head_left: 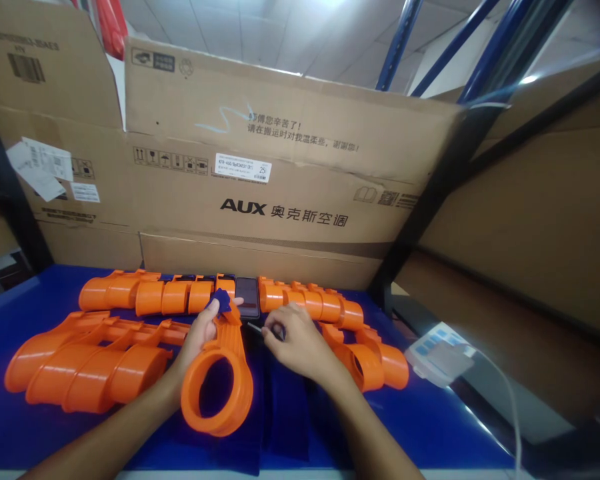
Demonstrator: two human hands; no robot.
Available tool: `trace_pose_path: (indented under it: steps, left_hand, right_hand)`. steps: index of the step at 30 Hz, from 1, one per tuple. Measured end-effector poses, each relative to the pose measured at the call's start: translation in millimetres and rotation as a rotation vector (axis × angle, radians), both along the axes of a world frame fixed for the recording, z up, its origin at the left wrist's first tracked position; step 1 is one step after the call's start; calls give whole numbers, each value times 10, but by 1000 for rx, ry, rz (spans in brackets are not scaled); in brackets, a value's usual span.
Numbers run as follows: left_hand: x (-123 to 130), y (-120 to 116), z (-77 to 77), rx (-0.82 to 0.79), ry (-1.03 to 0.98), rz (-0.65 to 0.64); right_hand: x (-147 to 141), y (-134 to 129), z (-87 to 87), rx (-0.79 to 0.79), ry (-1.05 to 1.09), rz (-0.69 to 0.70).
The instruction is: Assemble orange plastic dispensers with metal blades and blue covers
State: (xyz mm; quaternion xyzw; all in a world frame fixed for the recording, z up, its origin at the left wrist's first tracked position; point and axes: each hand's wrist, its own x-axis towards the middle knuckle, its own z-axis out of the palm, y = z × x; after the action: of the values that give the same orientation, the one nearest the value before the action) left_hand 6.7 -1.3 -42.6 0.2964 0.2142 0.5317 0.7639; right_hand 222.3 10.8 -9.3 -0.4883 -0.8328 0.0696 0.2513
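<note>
Orange holder [229, 333] in left hand [199, 339], slim tool [255, 328] in right hand [299, 341]

The holder's ring [243, 385] is nearest, below the left fingers, which grip its narrow end. Rightward, the right fingers pinch the tool. Beyond the fingers: a phone [247, 297], rows of orange holders [330, 306] on the blue table [420, 430], then cardboard [180, 197].

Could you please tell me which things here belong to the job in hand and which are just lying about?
Likely part of the job:
- orange ringed piece, in the left hand
- slim dark tool, in the right hand
- matching orange pieces

Probably just lying about:
- smartphone
- white power strip
- AUX carton, behind
</note>
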Motion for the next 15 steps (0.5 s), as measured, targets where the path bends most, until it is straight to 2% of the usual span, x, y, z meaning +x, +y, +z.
trace_pose_path:
  steps: [7,15]
  left_hand:
    - [43,3,7,7,49,88]
    - [36,-41,81,10,70,110]
  right_hand:
    - [-72,-97,-12,-15,-156,39]
    - [-97,-71,-51,-19,-13,-7]
